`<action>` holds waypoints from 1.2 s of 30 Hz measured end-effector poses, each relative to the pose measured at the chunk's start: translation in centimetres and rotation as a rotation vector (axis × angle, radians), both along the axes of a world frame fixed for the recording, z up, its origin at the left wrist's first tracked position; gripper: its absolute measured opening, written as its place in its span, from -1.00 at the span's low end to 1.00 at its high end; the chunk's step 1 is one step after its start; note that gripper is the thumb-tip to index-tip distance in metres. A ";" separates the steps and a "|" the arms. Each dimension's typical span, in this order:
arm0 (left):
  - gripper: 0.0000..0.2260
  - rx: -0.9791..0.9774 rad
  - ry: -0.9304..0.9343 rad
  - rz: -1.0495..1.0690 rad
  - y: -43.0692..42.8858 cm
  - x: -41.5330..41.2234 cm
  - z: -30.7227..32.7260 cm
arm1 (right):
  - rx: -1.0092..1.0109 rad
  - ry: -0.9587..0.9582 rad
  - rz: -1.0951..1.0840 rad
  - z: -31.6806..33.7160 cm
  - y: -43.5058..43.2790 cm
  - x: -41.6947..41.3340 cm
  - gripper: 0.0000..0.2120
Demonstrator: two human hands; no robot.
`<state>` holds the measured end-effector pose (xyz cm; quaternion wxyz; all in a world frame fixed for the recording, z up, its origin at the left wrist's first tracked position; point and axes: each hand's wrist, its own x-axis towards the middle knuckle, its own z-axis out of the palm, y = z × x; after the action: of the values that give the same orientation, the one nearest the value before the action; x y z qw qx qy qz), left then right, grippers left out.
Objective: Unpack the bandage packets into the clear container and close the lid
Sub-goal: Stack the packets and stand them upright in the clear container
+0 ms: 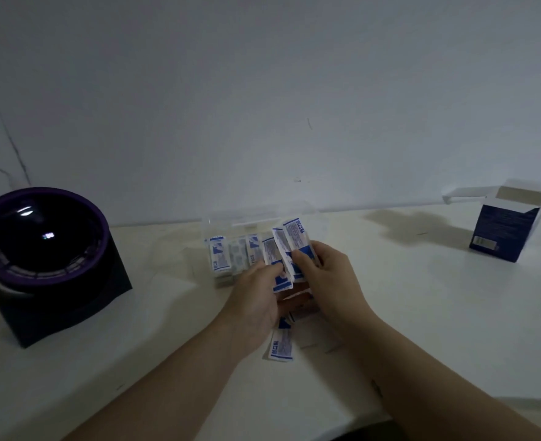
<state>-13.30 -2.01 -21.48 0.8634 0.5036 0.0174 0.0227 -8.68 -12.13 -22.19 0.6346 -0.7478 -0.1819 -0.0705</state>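
Dim head view. The table (421,297) is white; its back edge meets the wall (294,90) at 12 o'clock and its near edge cuts diagonally across 5 o'clock. There is bare tabletop at 3 o'clock between the hands and the blue carton (507,230), and more at 7 o'clock.

The clear container (208,232) sits mid-table, just past the hands at 12 o'clock. Its lid (256,214) appears tipped back toward the wall, but it is faint and hard to make out. Bandage packets (220,257) stand upright in a row inside.

The left hand (256,300) has curled fingers and pinches a held packet (282,283) with the thumb on top. The right hand (329,275) has thumb and fingers closed on a fan of packets (296,237), held above the container's right end. One loose packet (282,343) lies flat on the table at 6 o'clock, under the wrists.

The carton stands at 2 o'clock with its top flaps open, well apart from the container. A black-and-purple device (43,249) sits at 9 o'clock near the left edge.

The packets are white with blue blocks and blue characters, too blurred to read. A pale label patch low on the carton is also unreadable.
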 end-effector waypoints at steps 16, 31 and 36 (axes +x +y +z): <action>-0.72 -0.061 0.107 0.030 -1.0 -0.5 0.1 | -0.102 -0.216 0.007 -0.5 0.2 -1.9 -0.57; -0.74 -0.154 0.197 0.016 -0.1 -0.7 0.9 | 0.102 -0.347 -0.040 -0.1 -0.3 -2.4 -0.75; -0.75 -0.073 0.161 -0.034 -0.6 -0.6 0.6 | -0.041 -0.349 0.010 -0.6 -0.1 -2.0 -0.72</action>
<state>-13.93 -2.61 -20.91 0.8773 0.4723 0.0788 -0.0332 -10.63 -12.25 -22.75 0.5784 -0.7361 -0.2944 -0.1924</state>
